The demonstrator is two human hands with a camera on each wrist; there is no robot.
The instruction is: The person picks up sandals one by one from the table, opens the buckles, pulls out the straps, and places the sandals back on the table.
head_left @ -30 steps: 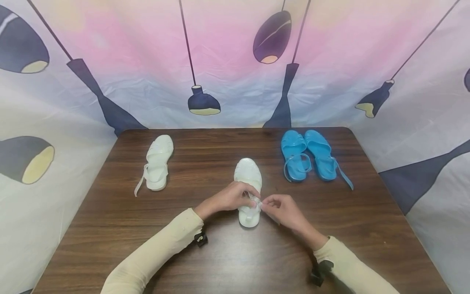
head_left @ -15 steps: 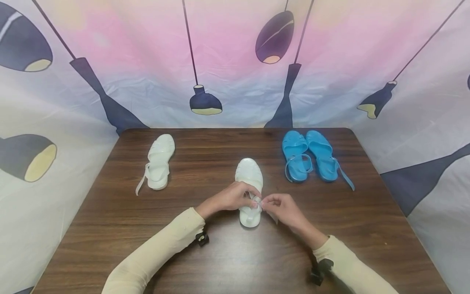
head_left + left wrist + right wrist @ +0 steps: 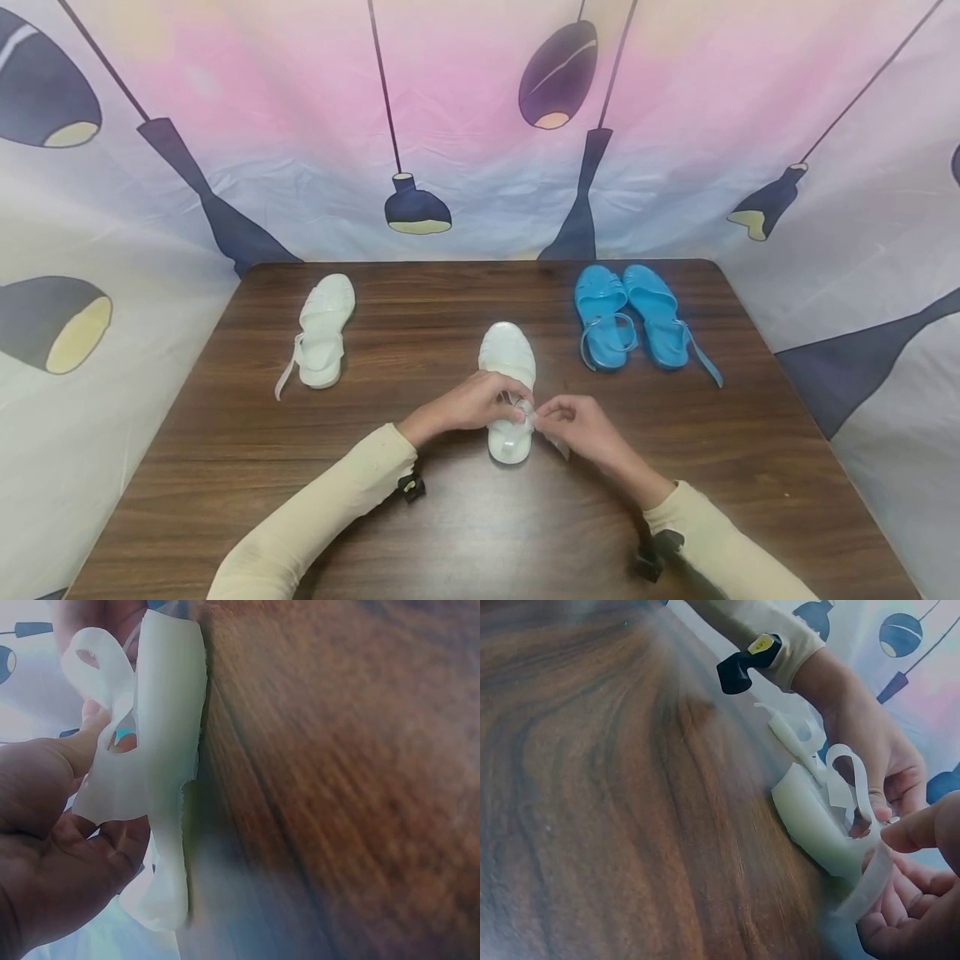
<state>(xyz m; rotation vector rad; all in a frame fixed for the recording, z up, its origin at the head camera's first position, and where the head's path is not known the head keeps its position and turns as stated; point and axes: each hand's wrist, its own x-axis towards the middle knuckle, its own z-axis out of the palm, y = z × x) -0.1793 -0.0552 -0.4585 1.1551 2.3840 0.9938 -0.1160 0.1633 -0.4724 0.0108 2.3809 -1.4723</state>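
Note:
A white sandal (image 3: 507, 350) lies on the table with its toe pointing away from me. My left hand (image 3: 474, 402) reaches in from its left side, thumb and fingers pinching the ankle strap by the buckle. On the right side, my right hand (image 3: 581, 427) pinches the strap (image 3: 866, 889) between thumb and fingers, and the strap's loose end hangs below them. In the left wrist view the heel part of the sandal (image 3: 169, 697) stands close, its back strap looping up. The buckle itself is mostly hidden by fingertips.
Another white sandal (image 3: 327, 312) lies at the back left of the brown wooden table (image 3: 420, 300), its strap hanging loose. Two blue sandals, one on the left (image 3: 600, 292) and one on the right (image 3: 651, 296), sit side by side at the back right. A printed curtain (image 3: 480, 125) stands behind.
Both hands stay almost in place at the white sandal's strap. The strap's loose end shows a little more below my right hand. The other sandals have not moved.

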